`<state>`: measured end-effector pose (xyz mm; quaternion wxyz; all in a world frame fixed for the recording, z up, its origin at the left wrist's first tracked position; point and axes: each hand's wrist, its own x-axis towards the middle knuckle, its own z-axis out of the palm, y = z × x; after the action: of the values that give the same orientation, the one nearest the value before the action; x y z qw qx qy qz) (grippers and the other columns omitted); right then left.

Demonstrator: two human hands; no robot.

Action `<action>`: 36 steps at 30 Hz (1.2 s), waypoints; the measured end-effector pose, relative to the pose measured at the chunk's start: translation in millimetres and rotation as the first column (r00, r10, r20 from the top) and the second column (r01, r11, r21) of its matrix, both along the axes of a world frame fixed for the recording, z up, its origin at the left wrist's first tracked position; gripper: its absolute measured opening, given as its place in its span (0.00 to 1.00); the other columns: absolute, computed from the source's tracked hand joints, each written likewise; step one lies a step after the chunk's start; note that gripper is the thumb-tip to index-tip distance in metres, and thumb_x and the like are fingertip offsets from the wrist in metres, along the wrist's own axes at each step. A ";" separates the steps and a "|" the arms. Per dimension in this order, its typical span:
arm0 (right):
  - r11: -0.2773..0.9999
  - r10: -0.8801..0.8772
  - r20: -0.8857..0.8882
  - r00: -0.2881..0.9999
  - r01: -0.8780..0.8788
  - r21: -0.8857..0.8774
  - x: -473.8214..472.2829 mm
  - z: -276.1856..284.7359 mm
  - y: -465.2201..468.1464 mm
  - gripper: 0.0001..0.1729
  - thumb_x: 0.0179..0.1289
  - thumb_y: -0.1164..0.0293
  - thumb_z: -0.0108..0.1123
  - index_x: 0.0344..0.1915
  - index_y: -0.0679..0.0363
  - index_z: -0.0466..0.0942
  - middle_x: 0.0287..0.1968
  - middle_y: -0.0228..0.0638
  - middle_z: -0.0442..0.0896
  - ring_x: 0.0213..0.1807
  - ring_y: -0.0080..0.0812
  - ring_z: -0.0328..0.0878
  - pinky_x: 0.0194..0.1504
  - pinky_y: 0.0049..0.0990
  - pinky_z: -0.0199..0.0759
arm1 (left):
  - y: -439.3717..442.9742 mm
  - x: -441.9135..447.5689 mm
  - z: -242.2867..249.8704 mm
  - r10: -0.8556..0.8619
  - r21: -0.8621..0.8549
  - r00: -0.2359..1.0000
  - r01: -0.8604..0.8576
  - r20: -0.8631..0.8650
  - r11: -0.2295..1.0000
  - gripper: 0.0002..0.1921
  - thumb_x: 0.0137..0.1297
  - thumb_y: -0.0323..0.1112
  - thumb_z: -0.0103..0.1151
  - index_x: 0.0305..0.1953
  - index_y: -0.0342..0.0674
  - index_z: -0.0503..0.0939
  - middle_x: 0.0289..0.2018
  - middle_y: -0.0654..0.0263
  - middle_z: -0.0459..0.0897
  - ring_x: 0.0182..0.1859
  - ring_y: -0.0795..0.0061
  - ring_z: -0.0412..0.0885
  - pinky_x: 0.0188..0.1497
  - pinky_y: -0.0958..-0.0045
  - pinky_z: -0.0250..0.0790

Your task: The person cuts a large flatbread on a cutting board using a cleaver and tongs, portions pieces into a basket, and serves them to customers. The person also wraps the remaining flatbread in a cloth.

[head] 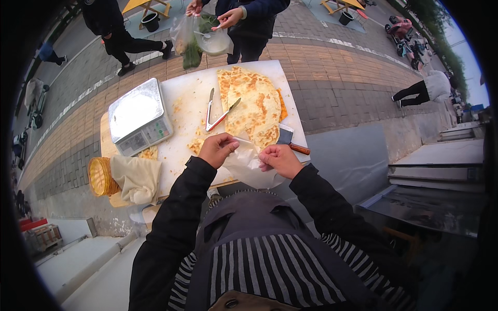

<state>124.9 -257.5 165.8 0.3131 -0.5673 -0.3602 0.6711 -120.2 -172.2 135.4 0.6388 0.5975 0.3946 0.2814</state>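
Note:
Between my two hands hangs a thin white plastic bag (249,163), crumpled and partly see-through. My left hand (220,149) pinches its upper left edge between thumb and fingers. My right hand (282,159) grips the opposite side. Just beyond them a large browned flatbread (255,103) lies on a white cutting board (186,89). Metal food tongs (211,125) with red edges rest spread on the board, one tip over the bread. At the bread's right is a cleaver (286,137) with a wooden handle, its blade partly hidden.
A digital scale (136,112) stands on the board's left. Nearer me are a round wicker basket (100,177) and a beige cloth (137,175). Across the board a person (249,15) holds plastic bags of greens (198,42). Another person (116,35) walks on the pavement.

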 end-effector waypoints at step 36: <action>0.985 -0.021 0.098 0.995 0.004 0.170 -37.5 -17.8 -2.5 0.12 0.64 0.70 0.70 0.28 0.64 0.79 0.25 0.27 0.80 0.26 0.16 0.74 0.28 0.20 0.68 | -30.3 -18.0 1.4 0.555 0.415 0.823 -0.466 -0.121 0.781 0.20 0.59 0.39 0.74 0.46 0.37 0.77 0.29 0.73 0.77 0.35 0.82 0.75 0.42 0.80 0.69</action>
<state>87.4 -260.0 148.0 0.3462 -0.5735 -0.4277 0.6069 -138.2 -202.5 136.8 0.3625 0.6049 0.5558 0.4403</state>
